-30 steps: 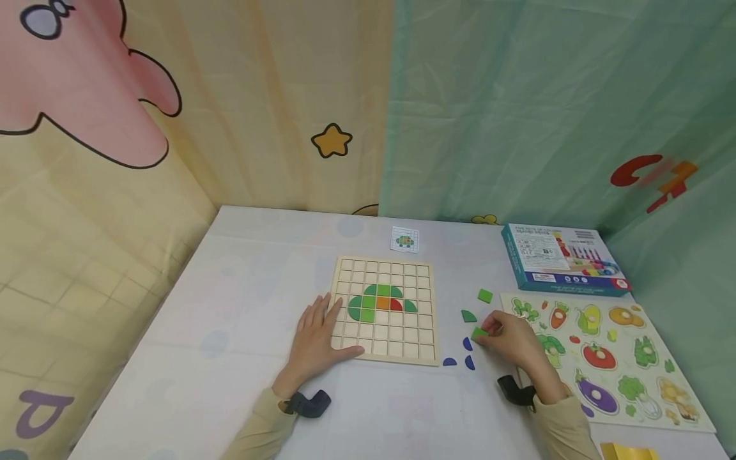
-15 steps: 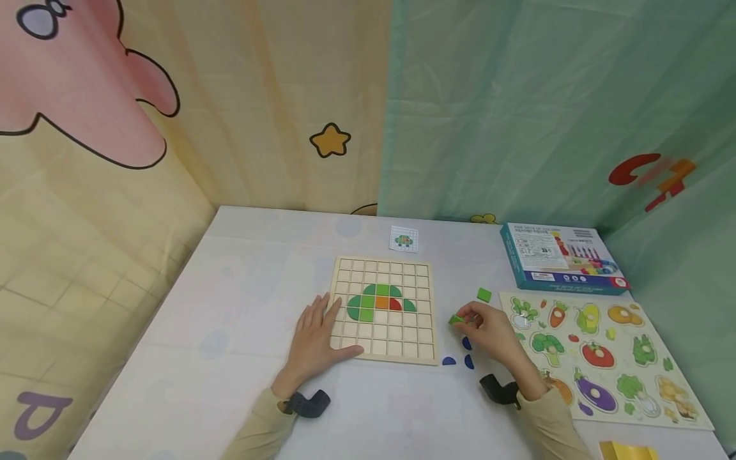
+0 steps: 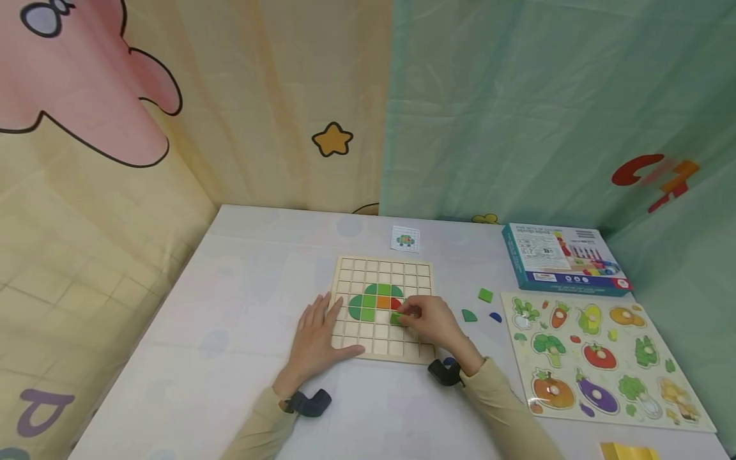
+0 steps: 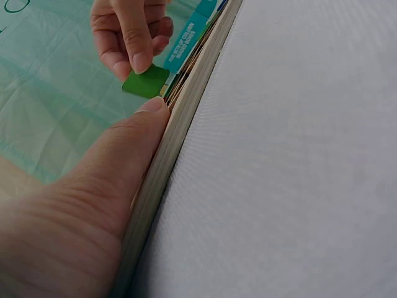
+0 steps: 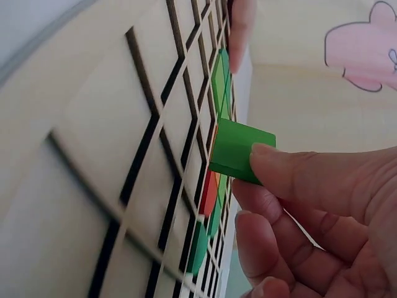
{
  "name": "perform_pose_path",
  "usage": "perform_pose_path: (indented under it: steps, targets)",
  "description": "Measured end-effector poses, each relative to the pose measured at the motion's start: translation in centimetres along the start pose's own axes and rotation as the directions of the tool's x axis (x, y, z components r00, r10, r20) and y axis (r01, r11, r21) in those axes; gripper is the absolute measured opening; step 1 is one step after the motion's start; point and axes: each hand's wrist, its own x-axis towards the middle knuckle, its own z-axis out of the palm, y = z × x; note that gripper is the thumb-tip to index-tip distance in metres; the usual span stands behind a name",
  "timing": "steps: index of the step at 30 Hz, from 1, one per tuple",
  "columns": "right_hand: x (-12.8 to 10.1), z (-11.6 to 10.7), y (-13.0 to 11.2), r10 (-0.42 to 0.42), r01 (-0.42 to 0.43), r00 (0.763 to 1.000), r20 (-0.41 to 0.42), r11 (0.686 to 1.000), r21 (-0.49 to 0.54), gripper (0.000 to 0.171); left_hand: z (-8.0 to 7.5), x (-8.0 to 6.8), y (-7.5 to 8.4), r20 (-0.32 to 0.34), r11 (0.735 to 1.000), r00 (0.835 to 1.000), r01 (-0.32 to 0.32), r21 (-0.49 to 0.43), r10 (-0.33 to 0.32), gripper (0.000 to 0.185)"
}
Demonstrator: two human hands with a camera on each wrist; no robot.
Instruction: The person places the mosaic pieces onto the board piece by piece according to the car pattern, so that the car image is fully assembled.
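My right hand [image 3: 434,322] pinches a green square tile [image 5: 239,146] between thumb and fingers, close over the wooden grid board [image 3: 382,359]. The tile is just in front of a red rounded piece [image 3: 395,304], and the hand hides some cells at the right. An orange square [image 3: 383,303], light green squares [image 3: 368,307] and dark green rounded pieces [image 3: 354,308] lie in the grid. My left hand [image 3: 316,338] rests on the board's left edge with fingers spread, its thumb [image 4: 136,133] along the front edge.
Right of the board lie a green square [image 3: 485,295], a dark green quarter-circle [image 3: 469,315] and a blue half-circle [image 3: 496,317]. Behind it is a small pattern card [image 3: 405,239]. A vegetable puzzle board [image 3: 615,358] and a box [image 3: 566,259] occupy the right side.
My right hand has carried the green square tile leftward from the loose pieces to over the board. The dark green quarter-circle shows again. The left hand has stayed in place.
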Motion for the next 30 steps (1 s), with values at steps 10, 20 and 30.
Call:
perform_pose_path:
  steps: [10, 20, 30]
  targets:
    - [1.6, 1.4, -1.5, -0.034, 0.035, 0.999, 0.034, 0.999, -0.036, 0.005, -0.1, 0.0, 0.1, -0.006, 1.000, 1.000, -0.007, -0.007, 0.007, 0.107]
    - [1.9, 1.7, -1.5, -0.014, 0.016, 0.999, 0.031, 0.997, -0.073, 0.004, -0.1, 0.0, 0.0, -0.012, 1.000, 1.000, -0.013, -0.007, 0.013, 0.107]
    - [2.2, 1.7, -1.8, 0.025, -0.022, 1.000, 0.019, 0.994, -0.109, 0.005, -0.1, 0.0, 0.0, -0.005, 1.000, 1.000, -0.008, -0.011, 0.008, 0.107]
